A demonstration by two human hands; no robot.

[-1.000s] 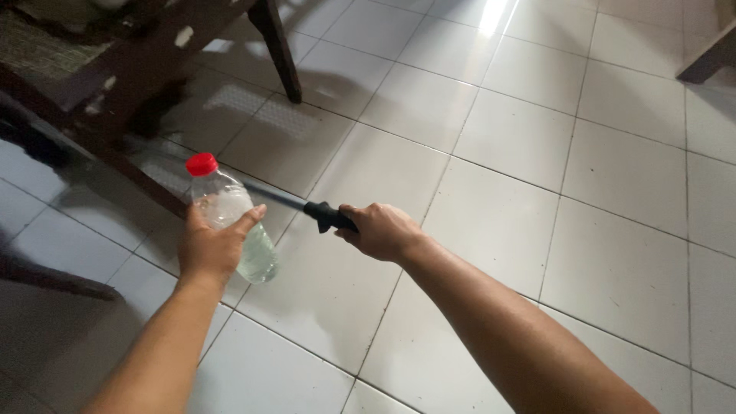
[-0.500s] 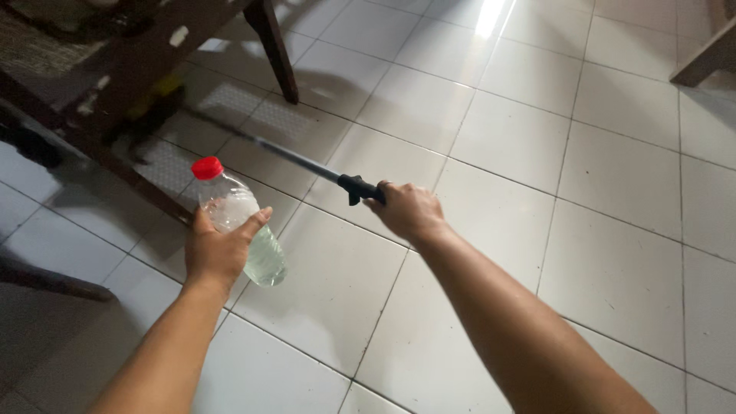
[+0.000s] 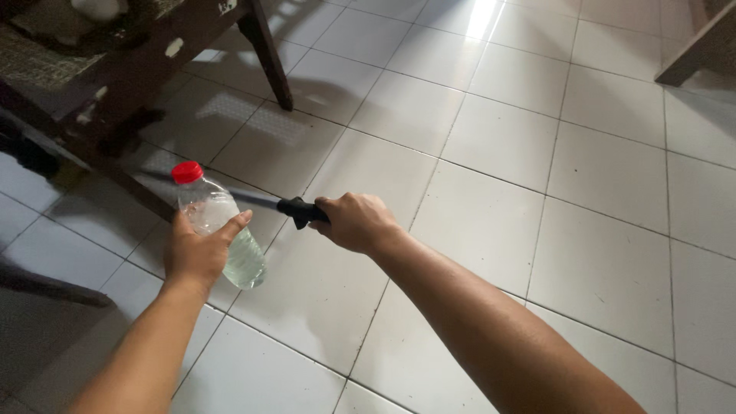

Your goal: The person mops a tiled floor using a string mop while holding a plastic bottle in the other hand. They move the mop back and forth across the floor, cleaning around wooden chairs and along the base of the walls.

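My left hand [image 3: 199, 253] grips a clear plastic bottle [image 3: 222, 226] with a red cap, held upright and partly filled with clear liquid. My right hand [image 3: 356, 222] is closed round the black handle [image 3: 300, 210] of a long thin pole. The pole runs left from my fist, behind the bottle, towards the dark wooden furniture; its far end is blurred and hidden.
A dark wooden chair or table frame [image 3: 115, 84] with a slanted leg [image 3: 264, 54] stands at the upper left over white floor tiles [image 3: 537, 192]. Another wooden leg [image 3: 694, 54] shows at the upper right corner. A dark bar [image 3: 46, 285] lies at the left edge.
My right hand pulled the pole handle back down and left after reaching out towards the furniture. The bottle in my left hand shifted slightly left.
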